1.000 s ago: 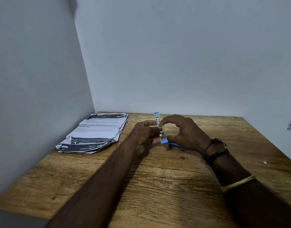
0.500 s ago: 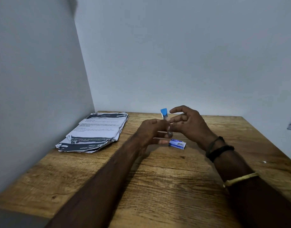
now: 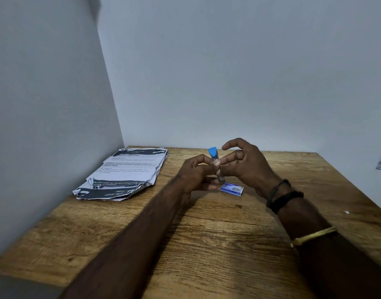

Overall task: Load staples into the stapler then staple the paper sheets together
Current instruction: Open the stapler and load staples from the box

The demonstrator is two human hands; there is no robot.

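Wooden table (image 3: 206, 244): paper stack (image 3: 124, 172) far left by wall; small staple box (image 3: 232, 189) centre.

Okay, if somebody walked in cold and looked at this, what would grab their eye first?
Probably the two hands meeting over the middle of the wooden table, the left hand pinching a small stapler upright, blue tip up, the right hand beside it. A small blue staple box lies just below them, and a crumpled stack of printed paper sheets sits in the far left corner.

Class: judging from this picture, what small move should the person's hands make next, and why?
Probably reach the right hand down to the small blue-and-white staple box lying shut on the wooden table; the left hand already holds the blue-tipped metal stapler upright.
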